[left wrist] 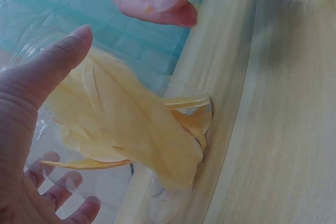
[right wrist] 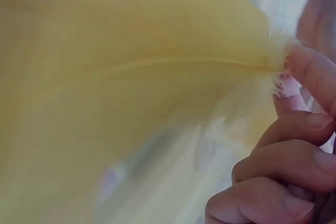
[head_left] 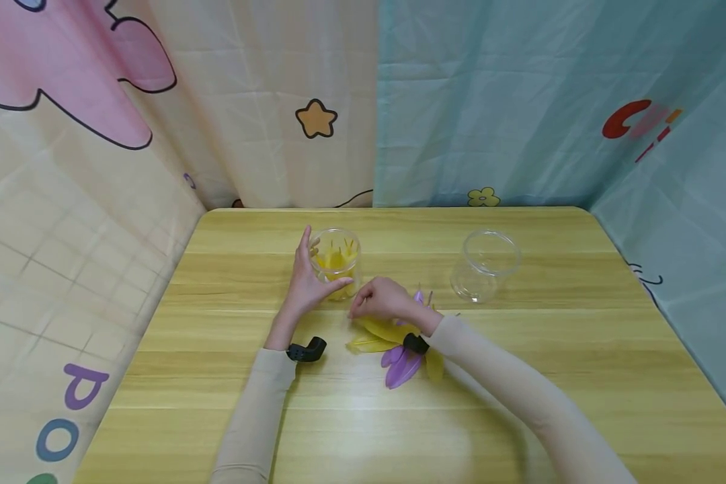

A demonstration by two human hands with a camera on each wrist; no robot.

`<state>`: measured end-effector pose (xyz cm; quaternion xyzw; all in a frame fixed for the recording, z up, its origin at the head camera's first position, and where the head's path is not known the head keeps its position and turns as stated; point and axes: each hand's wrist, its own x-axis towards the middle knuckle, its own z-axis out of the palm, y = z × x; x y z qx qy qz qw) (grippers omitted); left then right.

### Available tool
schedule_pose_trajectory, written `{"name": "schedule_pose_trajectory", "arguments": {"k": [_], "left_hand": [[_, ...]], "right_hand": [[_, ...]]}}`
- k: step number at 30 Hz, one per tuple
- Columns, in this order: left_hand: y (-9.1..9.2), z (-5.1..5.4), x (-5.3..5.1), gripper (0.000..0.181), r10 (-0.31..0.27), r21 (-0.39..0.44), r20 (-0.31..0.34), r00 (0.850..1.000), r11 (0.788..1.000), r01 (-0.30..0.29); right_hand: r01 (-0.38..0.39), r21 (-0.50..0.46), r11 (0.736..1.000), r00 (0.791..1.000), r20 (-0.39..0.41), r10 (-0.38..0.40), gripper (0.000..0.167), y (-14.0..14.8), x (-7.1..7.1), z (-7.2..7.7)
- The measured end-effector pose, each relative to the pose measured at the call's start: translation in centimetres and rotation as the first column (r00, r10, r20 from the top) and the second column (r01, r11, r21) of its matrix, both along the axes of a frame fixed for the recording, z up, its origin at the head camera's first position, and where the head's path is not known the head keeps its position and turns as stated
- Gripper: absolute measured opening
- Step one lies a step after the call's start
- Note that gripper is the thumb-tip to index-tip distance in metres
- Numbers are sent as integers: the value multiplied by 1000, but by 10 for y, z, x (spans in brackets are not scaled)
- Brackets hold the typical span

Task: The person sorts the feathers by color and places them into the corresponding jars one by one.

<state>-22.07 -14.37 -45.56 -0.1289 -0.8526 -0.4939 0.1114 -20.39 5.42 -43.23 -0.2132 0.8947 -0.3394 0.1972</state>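
My left hand holds a clear jar at the table's left middle, thumb across the near side and fingers round the far side. Several yellow feathers stand inside it, quills upward in the head view. Just right of the jar is my right hand, which pinches a yellow feather at its quill end between thumb and finger. Beneath that hand and wrist lies a loose pile of purple feathers and yellow feathers, partly hidden by the arm.
A second clear jar stands to the right on the wooden table, with nothing visible in it. Printed curtains hang behind the table and at both sides. Each wrist wears a black camera mount.
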Motion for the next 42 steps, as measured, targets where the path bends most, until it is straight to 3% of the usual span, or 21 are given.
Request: {"name": "schedule_pose_trajectory", "arguments": {"k": [12, 16, 20, 23, 25, 30, 32, 36, 39, 42], "left_hand": [[0, 1, 1, 126, -6, 2, 4, 1000, 1000, 6], [0, 1, 1, 126, -8, 4, 7, 1000, 1000, 8], [-1, 1, 1, 125, -6, 7, 13, 1000, 1000, 6], [-1, 0, 1, 124, -8, 12, 11, 1000, 1000, 8], [0, 0, 1, 125, -15, 19, 9, 1000, 1000, 15], [0, 1, 0, 125, -22, 30, 11, 1000, 999, 22], [0, 1, 0, 125, -18, 28, 16, 1000, 999, 17], [1, 2, 1, 127, -19, 27, 17, 1000, 999, 18], [1, 1, 1, 127, -19, 34, 12, 1000, 999, 18], [1, 2, 2, 127, -19, 37, 14, 1000, 999, 18]], "right_hand": [[24, -124, 992, 998, -59, -32, 15, 15, -9, 31], [63, -220, 973, 996, -40, -74, 15, 18, -10, 44], [129, -330, 935, 991, 7, -134, 18, 18, -11, 58], [188, -440, 878, 982, 70, -176, 23, 17, -11, 68], [232, -530, 816, 973, 131, -191, 28, 17, -12, 73], [298, -747, 594, 954, 246, -170, 22, 14, -14, 84], [289, -811, 508, 957, 244, -155, 15, 13, -14, 87], [273, -893, 357, 961, 241, -133, 17, 9, -16, 89], [283, -913, 293, 958, 254, -132, 16, 4, -19, 87], [308, -903, 301, 949, 271, -159, 13, -2, -21, 82]]}}
